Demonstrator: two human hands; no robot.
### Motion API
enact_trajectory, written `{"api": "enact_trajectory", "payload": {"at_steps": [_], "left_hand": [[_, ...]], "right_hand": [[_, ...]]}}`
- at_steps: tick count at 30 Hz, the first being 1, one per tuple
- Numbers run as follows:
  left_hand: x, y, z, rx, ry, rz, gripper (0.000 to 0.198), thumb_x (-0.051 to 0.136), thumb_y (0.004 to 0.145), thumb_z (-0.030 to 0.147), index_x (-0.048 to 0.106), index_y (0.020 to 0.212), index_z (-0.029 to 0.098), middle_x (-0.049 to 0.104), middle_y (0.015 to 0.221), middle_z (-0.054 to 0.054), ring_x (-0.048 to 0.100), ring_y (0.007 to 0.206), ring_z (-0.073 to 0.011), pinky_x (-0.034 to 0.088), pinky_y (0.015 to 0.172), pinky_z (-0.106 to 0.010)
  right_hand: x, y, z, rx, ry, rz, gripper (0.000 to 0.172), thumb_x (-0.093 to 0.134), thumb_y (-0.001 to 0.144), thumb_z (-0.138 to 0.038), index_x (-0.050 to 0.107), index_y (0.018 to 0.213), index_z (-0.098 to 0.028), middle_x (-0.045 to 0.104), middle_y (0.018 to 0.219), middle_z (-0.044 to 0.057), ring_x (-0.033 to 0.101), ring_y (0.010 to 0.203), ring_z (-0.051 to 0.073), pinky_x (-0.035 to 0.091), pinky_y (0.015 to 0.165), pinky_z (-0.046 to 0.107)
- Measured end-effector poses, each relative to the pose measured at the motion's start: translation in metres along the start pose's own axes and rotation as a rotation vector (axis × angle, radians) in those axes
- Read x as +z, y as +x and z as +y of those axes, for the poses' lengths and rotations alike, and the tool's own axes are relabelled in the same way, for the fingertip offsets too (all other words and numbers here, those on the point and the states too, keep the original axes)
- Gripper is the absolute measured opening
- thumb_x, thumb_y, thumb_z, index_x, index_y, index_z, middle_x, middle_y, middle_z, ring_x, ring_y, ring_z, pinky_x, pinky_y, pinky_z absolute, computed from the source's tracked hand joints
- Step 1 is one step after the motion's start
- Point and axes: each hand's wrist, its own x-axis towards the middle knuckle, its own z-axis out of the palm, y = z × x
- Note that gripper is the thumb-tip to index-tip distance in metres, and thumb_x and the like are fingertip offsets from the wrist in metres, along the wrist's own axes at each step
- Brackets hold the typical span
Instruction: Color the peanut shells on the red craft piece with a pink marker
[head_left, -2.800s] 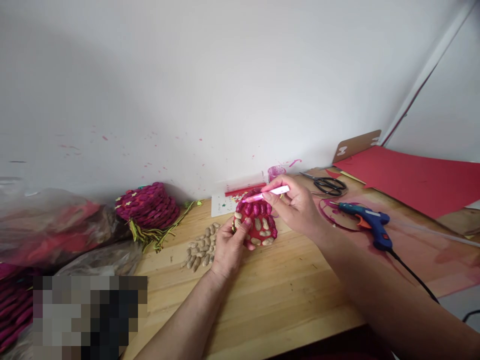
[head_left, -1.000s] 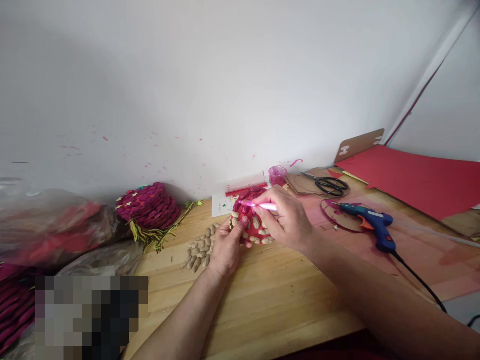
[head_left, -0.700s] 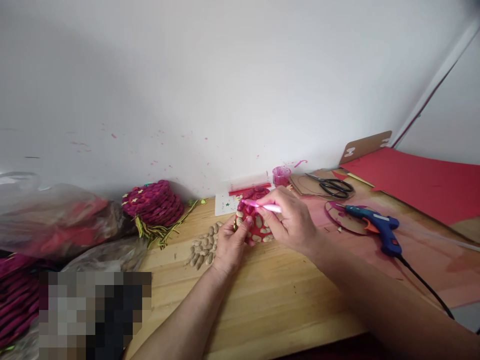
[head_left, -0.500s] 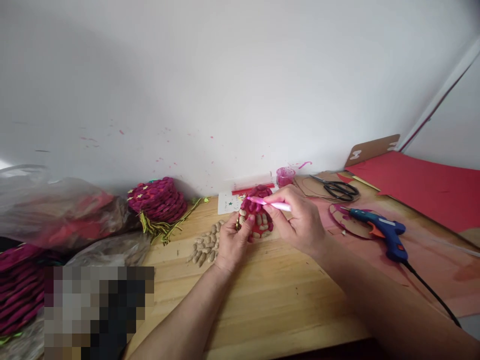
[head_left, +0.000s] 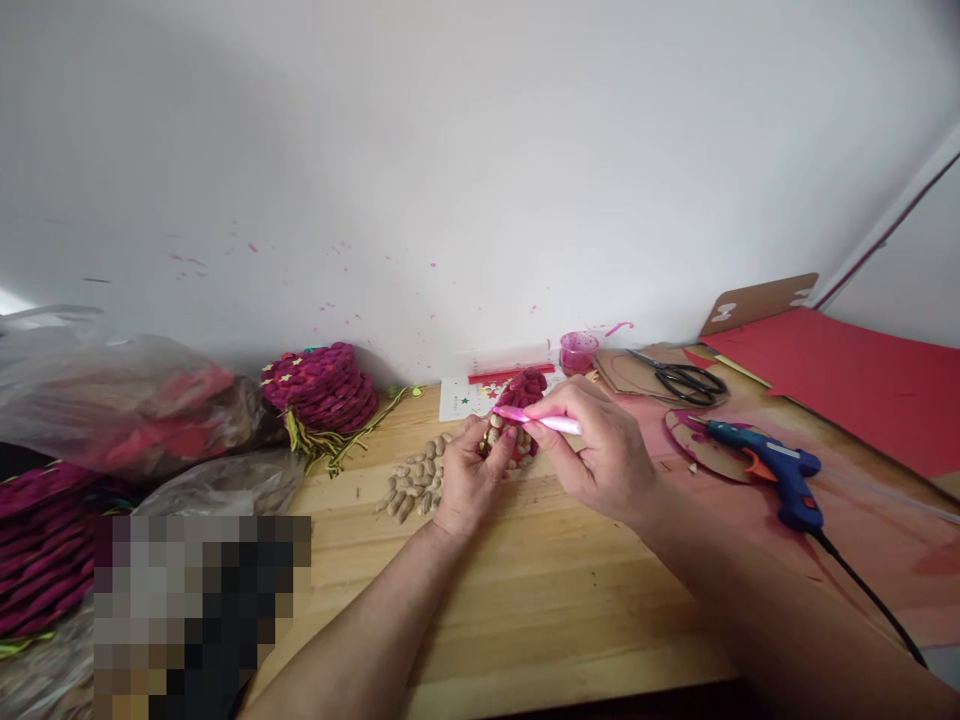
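My left hand (head_left: 466,487) grips a red disc studded with peanuts (head_left: 517,412), some painted magenta, tilted up above the wooden table (head_left: 525,590). My right hand (head_left: 600,448) pinches a pink and white brush (head_left: 536,421), its tip touching the peanuts on the disc. A pile of plain peanuts (head_left: 414,482) lies just left of my left hand.
A small pink paint cup (head_left: 578,352) stands by the wall. Black scissors (head_left: 679,377), a blue glue gun (head_left: 772,468) with its cord, cardboard discs and red paper (head_left: 847,385) lie to the right. Finished magenta peanut pieces (head_left: 322,385) and plastic bags (head_left: 112,405) sit left.
The disc has been tilted more upright and edge-on. My right hand with the brush came down from above the disc onto the peanuts. The view shifted slightly left.
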Motion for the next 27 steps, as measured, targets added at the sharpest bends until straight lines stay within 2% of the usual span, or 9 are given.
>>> {"api": "enact_trajectory", "payload": {"at_steps": [5,10,14,21,25,27], "left_hand": [[-0.001,0.001,-0.001,0.040,0.041,0.006,0.015,0.080,0.084,0.037,0.078,0.081,0.022,0.057,0.079,-0.001,0.056,0.066,-0.0146,0.046,0.059,-0.023],[-0.001,0.001,0.002,0.136,0.136,0.031,0.013,0.075,0.088,0.033,0.079,0.080,0.024,0.054,0.076,-0.001,0.054,0.068,-0.0154,0.044,0.062,-0.024],[-0.001,0.001,0.007,0.196,0.174,0.049,0.010,0.077,0.085,0.030,0.080,0.078,0.024,0.052,0.070,0.000,0.049,0.066,-0.0152,0.040,0.064,-0.024],[0.000,0.001,0.008,0.224,0.208,0.057,0.009,0.075,0.086,0.029,0.081,0.081,0.025,0.052,0.070,0.000,0.049,0.065,-0.0156,0.038,0.064,-0.026],[-0.001,0.002,0.007,0.251,0.229,0.071,0.010,0.074,0.087,0.026,0.083,0.090,0.026,0.051,0.068,0.001,0.047,0.064,-0.0155,0.038,0.065,-0.026],[-0.001,0.003,0.007,0.253,0.235,0.070,0.009,0.074,0.087,0.027,0.083,0.088,0.026,0.051,0.068,0.001,0.048,0.064,-0.0155,0.038,0.065,-0.026]], "right_hand": [[-0.002,0.000,-0.002,0.048,-0.009,0.043,0.008,0.062,0.098,-0.017,0.062,0.101,-0.025,0.073,0.089,0.003,0.068,0.085,0.020,0.053,0.072,0.034],[-0.003,0.001,-0.005,0.046,0.013,0.005,0.008,0.063,0.098,-0.017,0.062,0.100,-0.024,0.072,0.087,0.003,0.068,0.083,0.019,0.054,0.073,0.033],[-0.007,0.004,-0.007,0.098,-0.026,0.076,0.007,0.063,0.098,-0.019,0.063,0.098,-0.025,0.075,0.088,0.003,0.069,0.082,0.020,0.055,0.072,0.034],[-0.007,0.003,-0.008,0.095,0.017,0.041,0.005,0.063,0.098,-0.019,0.063,0.098,-0.025,0.074,0.086,0.002,0.069,0.081,0.019,0.055,0.071,0.034],[-0.010,0.005,-0.007,0.105,-0.041,0.091,0.006,0.064,0.097,-0.018,0.063,0.096,-0.024,0.074,0.087,0.002,0.069,0.080,0.019,0.056,0.072,0.033],[-0.011,0.006,-0.007,0.084,-0.038,0.086,0.007,0.064,0.097,-0.018,0.063,0.097,-0.024,0.074,0.086,0.002,0.069,0.080,0.019,0.056,0.072,0.033]]}}
